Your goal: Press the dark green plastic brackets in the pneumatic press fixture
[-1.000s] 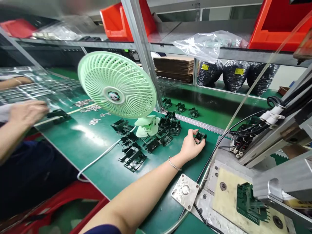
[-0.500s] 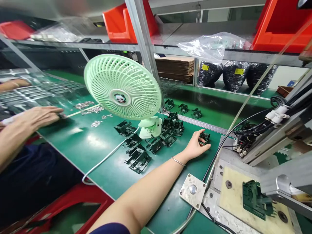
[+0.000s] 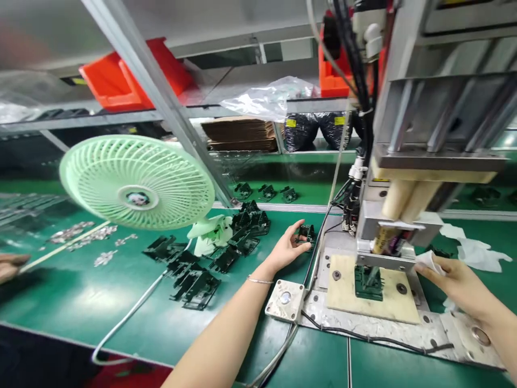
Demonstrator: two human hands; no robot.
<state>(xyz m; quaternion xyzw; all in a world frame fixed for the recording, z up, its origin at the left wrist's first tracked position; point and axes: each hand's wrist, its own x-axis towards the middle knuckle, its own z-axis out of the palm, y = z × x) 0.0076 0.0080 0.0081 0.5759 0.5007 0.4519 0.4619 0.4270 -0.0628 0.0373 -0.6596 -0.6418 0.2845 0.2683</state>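
My left hand (image 3: 287,247) rests on the green bench with thumb and fingers around a dark green plastic part (image 3: 307,233). Beside the press, my right hand (image 3: 458,280) is closed, with a white cloth-like piece (image 3: 431,262) at its fingertips. Between my hands, another green plastic part (image 3: 368,285) sits on the cream base plate (image 3: 335,304) under the press head (image 3: 436,167). Several similar dark parts (image 3: 197,288) lie in a cluster left of my left hand.
A pale green fan (image 3: 177,183) stands on the left, its white cable (image 3: 129,310) crossing the bench. A square button box (image 3: 285,299) and hoses lie by my left forearm. White scraps (image 3: 480,253) lie at right. Another person's hand (image 3: 12,267) is at the left edge.
The view has swung right, bringing the whole press and my right hand into sight. My left hand stays around the same dark part.
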